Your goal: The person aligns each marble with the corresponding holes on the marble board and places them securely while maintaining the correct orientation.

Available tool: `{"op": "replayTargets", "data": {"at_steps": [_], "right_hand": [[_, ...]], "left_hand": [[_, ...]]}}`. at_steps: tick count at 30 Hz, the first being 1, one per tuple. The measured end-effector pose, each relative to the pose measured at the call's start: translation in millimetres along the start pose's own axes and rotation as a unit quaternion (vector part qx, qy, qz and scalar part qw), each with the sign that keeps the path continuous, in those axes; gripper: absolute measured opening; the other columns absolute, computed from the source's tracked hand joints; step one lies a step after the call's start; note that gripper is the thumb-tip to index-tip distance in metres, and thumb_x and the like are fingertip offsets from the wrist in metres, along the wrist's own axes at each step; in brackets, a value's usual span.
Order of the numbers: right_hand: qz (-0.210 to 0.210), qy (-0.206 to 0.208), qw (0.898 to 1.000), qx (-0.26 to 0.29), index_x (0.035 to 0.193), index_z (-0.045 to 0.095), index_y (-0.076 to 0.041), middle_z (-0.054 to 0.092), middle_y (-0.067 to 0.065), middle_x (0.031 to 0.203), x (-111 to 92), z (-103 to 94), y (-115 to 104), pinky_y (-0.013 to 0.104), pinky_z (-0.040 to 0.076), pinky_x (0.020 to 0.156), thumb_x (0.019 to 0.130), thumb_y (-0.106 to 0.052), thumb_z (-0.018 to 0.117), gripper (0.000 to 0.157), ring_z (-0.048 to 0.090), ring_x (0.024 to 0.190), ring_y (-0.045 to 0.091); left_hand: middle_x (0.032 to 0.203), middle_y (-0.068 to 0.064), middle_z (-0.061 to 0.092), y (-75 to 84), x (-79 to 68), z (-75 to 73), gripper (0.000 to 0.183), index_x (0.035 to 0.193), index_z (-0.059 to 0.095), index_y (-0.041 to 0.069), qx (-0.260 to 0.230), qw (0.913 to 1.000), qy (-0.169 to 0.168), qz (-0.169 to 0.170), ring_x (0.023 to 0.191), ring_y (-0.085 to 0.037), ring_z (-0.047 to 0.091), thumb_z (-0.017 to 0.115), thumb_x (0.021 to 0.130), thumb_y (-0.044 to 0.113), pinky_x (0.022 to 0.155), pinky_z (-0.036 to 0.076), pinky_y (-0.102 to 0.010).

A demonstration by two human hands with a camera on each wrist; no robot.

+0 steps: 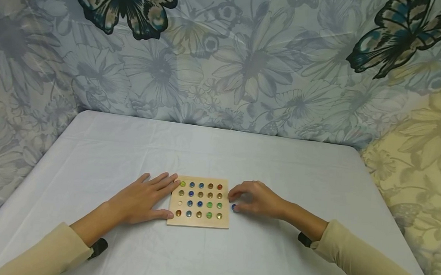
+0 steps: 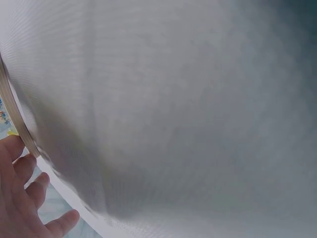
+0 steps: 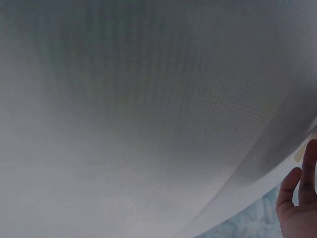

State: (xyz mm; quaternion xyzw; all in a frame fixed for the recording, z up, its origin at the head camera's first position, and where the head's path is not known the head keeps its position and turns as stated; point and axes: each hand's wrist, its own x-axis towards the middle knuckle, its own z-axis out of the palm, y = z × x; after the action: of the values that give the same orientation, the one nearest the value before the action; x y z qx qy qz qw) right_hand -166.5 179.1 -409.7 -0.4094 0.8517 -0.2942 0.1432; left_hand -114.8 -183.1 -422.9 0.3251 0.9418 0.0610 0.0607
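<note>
A pale wooden board (image 1: 198,224) lies on the table with rows of round hollows holding glass marbles in blue, green, amber and red. One hollow (image 1: 180,203) at its left side shows bare wood. My left hand (image 1: 140,200) lies spread against the board's left edge, its fingertips and thumb touching it; in the left wrist view its fingers reach the board's edge (image 2: 20,124). Just off the board's right edge is a blue marble (image 1: 233,207), by the thumb tip of my right hand (image 1: 258,198). That hand's fingers are bent, with a gap between index finger and thumb.
A white cloth (image 1: 203,257) covers the table under the board. Behind it hangs a flower-and-butterfly patterned fabric (image 1: 226,69), which also runs along both sides. Dark bands (image 1: 99,248) sit at both wrists, below the beige sleeves.
</note>
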Motion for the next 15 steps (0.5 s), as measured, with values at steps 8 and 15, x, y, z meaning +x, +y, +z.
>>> {"op": "replayTargets", "data": {"at_steps": [8,15], "right_hand": [[0.012,-0.010,1.000,-0.007,0.115,0.072,-0.014,0.072,-0.013,0.102,0.0,3.2,-0.8,0.038,0.048,0.095,0.082,-0.013,0.083,0.035,0.065,0.098,0.003],[0.008,-0.005,1.000,-0.004,0.114,0.071,-0.013,0.072,-0.013,0.101,-0.5,5.3,0.4,0.039,0.048,0.096,0.084,-0.007,0.080,0.032,0.067,0.097,0.003]], "left_hand": [[0.162,-0.006,0.029,-0.4,-0.2,-0.2,0.087,0.157,0.032,0.015,0.000,1.0000,0.002,0.001,0.148,-0.031,0.028,0.042,0.093,0.073,0.110,0.028,-0.064],[0.162,-0.007,0.029,-0.2,-0.4,0.1,0.087,0.157,0.033,0.014,0.000,1.0000,0.005,0.003,0.147,-0.031,0.029,0.042,0.093,0.073,0.110,0.029,-0.064]]}}
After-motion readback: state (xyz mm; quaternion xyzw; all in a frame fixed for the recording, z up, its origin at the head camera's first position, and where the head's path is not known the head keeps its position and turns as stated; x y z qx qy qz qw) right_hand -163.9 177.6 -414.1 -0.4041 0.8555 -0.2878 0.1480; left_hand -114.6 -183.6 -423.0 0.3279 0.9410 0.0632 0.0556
